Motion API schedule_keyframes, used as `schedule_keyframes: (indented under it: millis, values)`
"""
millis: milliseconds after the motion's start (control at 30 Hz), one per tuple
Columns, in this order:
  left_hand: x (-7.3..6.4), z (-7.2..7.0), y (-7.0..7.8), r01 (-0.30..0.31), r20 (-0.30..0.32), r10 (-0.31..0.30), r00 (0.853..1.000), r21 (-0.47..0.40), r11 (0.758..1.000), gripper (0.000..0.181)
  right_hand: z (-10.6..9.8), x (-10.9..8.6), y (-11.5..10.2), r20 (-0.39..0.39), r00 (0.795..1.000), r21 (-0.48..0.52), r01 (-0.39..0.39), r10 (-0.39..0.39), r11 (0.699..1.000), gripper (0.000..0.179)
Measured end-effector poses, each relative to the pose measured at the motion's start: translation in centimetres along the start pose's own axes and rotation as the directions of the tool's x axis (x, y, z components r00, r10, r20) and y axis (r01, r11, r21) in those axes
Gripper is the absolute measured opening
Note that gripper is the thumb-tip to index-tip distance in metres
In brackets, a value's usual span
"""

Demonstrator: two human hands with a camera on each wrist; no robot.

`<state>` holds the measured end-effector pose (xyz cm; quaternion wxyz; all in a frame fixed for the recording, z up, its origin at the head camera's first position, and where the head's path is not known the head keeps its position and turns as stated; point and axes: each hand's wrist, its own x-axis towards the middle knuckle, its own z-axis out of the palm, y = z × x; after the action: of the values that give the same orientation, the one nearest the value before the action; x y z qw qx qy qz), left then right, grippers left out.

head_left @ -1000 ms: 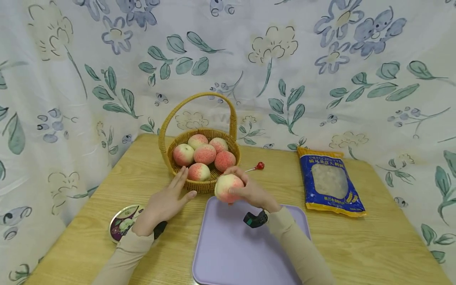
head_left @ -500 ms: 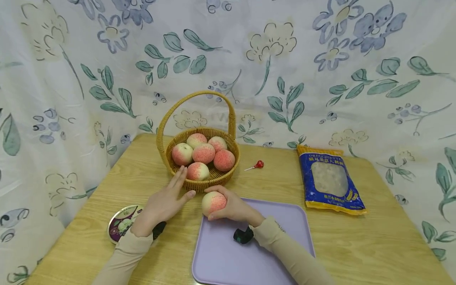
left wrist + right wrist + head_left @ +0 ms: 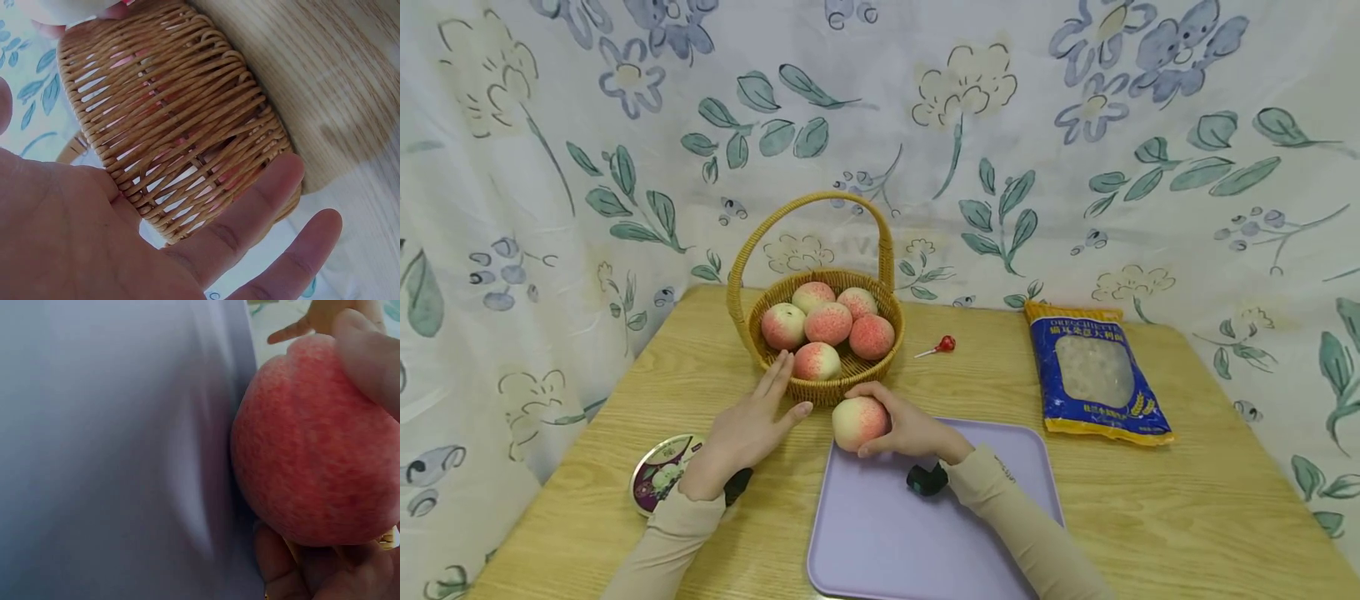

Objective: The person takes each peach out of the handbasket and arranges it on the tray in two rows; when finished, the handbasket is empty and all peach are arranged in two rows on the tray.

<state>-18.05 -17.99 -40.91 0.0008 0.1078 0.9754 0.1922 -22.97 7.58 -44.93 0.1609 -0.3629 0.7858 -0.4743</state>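
Observation:
In the head view my right hand [image 3: 910, 429] grips a pink and cream peach [image 3: 859, 423] over the far left corner of the lilac tray [image 3: 917, 542]. The right wrist view shows thumb and fingers around that peach [image 3: 312, 450], close to the tray surface [image 3: 112, 456]. My left hand [image 3: 748, 429] rests with straight fingers against the near left side of the wicker basket [image 3: 820, 392]. Several peaches [image 3: 829, 322] lie inside the basket, under its tall handle. In the left wrist view the fingers [image 3: 231, 231] lie along the woven wall [image 3: 175, 125].
A red lollipop [image 3: 946, 344] lies right of the basket. Farther right is a blue and yellow bag of orecchiette pasta [image 3: 1097, 375]. A round tin with a purple label [image 3: 658, 475] sits partly under my left forearm. A floral cloth [image 3: 865, 125] hangs behind the wooden table [image 3: 1187, 508].
My right hand has carried the peach left and toward me, from beside the basket's right front to the tray's far left corner. The left hand stays at the basket.

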Motion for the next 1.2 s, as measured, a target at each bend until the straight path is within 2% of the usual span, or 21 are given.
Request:
schedule_keyframes:
  millis: [167,400,567,667,833,1000,1100,1200]
  values:
    - [0.0,0.1,-0.1,-0.008,-0.004,0.008,1.000,-0.001,1.000,0.078,0.2,-0.2,0.2,0.003,1.000,0.016,-0.005,0.005,1.000,0.074]
    - [0.1,0.0,-0.2,-0.011,-0.011,0.011,1.000,0.001,1.000,0.078,-0.7,-0.3,-0.3,0.009,1.000,-0.037,-0.015,0.015,0.999,0.074]
    - [0.0,0.1,-0.2,-0.011,-0.018,0.011,1.000,0.000,1.000,0.078,-0.4,-0.3,-0.3,-0.019,0.999,-0.081,0.044,-0.045,0.996,0.070]
    - [-0.1,0.2,-0.2,-0.016,-0.018,0.016,1.000,-0.003,1.000,0.078,-0.2,-0.5,-0.6,-0.031,0.997,-0.142,0.060,-0.065,0.988,0.070]
    - [0.1,0.1,-0.1,-0.021,-0.012,0.021,1.000,-0.001,1.000,0.079,-0.9,-1.2,-1.8,-0.058,0.998,-0.259,0.017,-0.033,0.966,0.077]
    - [0.1,-0.1,-0.1,-0.019,-0.007,0.019,1.000,0.003,1.000,0.079,-1.2,-1.4,-2.6,0.003,1.000,-0.343,0.017,-0.017,0.939,0.075]
    - [0.1,-0.1,-0.1,-0.016,-0.011,0.016,1.000,0.003,1.000,0.078,-1.1,-1.2,-2.6,0.040,0.999,-0.328,0.031,-0.019,0.944,0.073]
    - [0.0,0.0,0.0,-0.012,-0.015,0.012,1.000,0.001,1.000,0.078,-0.9,-1.0,-2.2,0.043,0.999,-0.254,0.038,-0.028,0.966,0.072]
